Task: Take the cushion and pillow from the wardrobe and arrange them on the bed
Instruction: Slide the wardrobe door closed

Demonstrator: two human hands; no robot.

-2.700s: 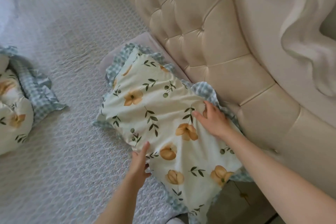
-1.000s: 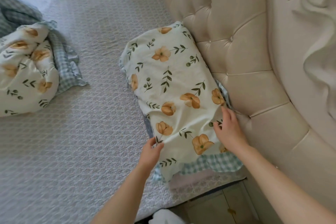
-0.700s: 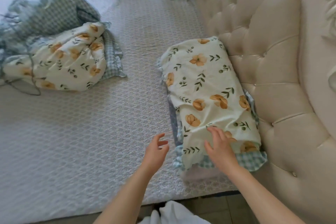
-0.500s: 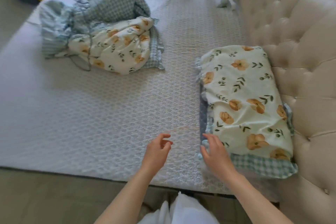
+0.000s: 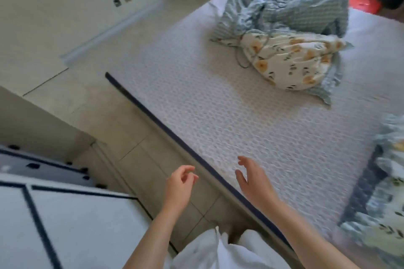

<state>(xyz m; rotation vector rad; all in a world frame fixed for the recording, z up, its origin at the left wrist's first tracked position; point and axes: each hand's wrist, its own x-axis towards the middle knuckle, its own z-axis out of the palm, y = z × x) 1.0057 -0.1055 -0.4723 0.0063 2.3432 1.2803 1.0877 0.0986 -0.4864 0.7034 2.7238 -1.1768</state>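
Both hands off floral pillow [image 5: 380,201], now at bed [image 5: 251,120] right edge. Left hand [image 5: 178,185], right hand [image 5: 254,180] open, empty. Crumpled cushion [image 5: 290,50] farther up bed. No legible writing.

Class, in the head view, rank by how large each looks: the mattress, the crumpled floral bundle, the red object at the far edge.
1. mattress, by far the largest
2. crumpled floral bundle
3. red object, smallest, though it is farthest away and partly hidden
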